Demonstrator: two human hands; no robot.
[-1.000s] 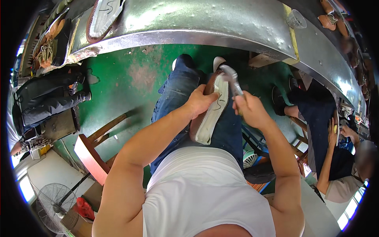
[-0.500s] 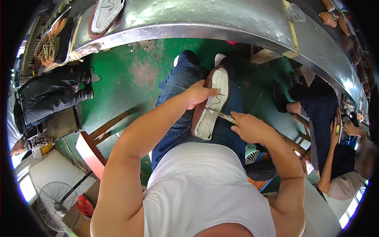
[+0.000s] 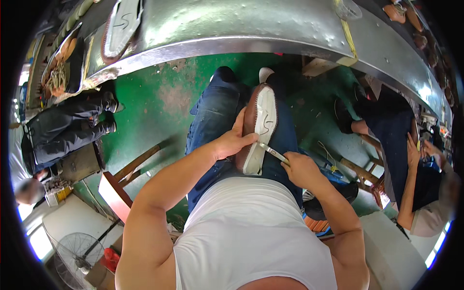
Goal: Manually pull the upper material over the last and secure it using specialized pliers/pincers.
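Note:
A brown shoe upper point(image 3: 250, 121) lies sole side up across my lap, toe pointing away, its white bottom point(image 3: 266, 113) marked with a dark curved line. My left hand point(image 3: 230, 144) is closed on the shoe's left side, the thumb pressing on the white bottom. In my right hand point(image 3: 303, 170) is a slim silver-coloured hand tool point(image 3: 274, 152), its tip at the right end of my left thumb, over the white bottom. The tool's exact kind is too small to tell.
A metal-topped bench point(image 3: 227, 24) stands ahead, bearing another shoe point(image 3: 121, 29) and a clear cup point(image 3: 348, 9). A wooden stool point(image 3: 116, 193) is at my left, a fan point(image 3: 79, 256) behind it. Another person point(image 3: 406, 164) works at right; another person's legs point(image 3: 72, 125) show at left.
My left hand has slid nearer along the shoe, which now stands straighter. The tool's tip has moved slightly right and nearer, and my right hand has come down a little.

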